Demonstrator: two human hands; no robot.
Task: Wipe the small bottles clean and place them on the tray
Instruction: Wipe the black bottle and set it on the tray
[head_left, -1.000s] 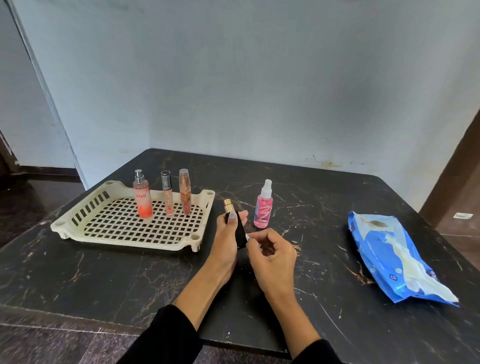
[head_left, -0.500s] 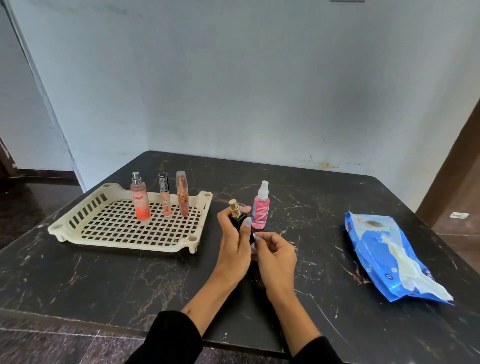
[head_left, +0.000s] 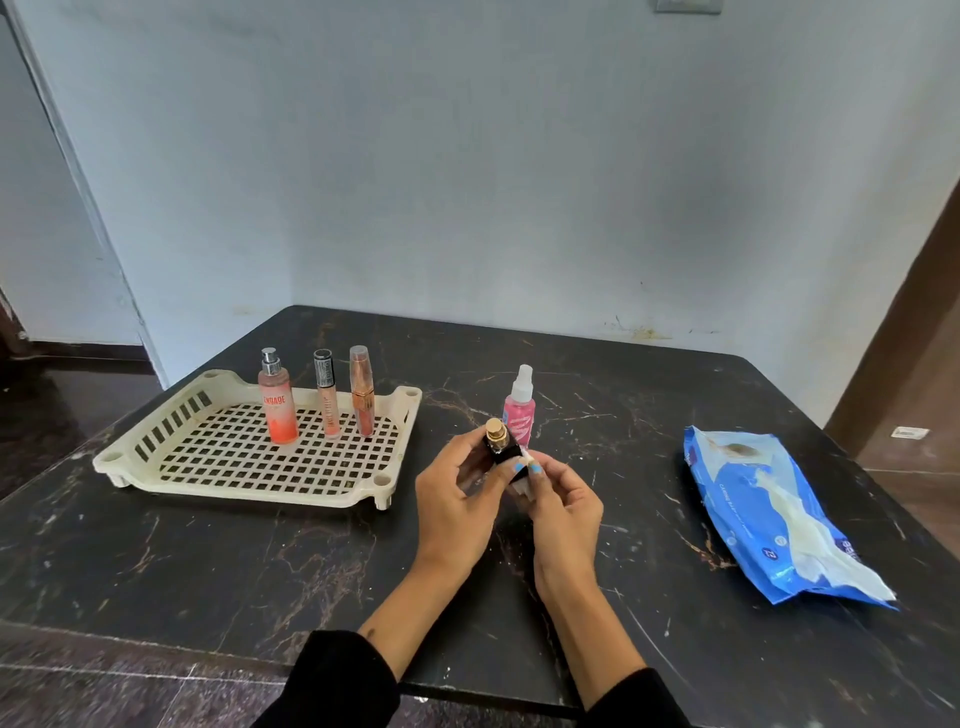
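Note:
My left hand grips a small black bottle with a gold cap, held upright above the table. My right hand pinches a small white wipe against the bottle's lower side. Just behind the hands a pink spray bottle with a white cap stands on the table. On the cream slotted tray at the left stand an orange spray bottle, a slim peach tube and a copper tube, all upright in its far half.
A blue wet-wipe pack lies at the right of the black marble table, a wipe trailing from it. A pale wall stands right behind the table. The table's front edge is near my sleeves.
The black bottle has turned more upright in my left hand, and my right hand has moved up its side with the wipe. The view has shifted slightly.

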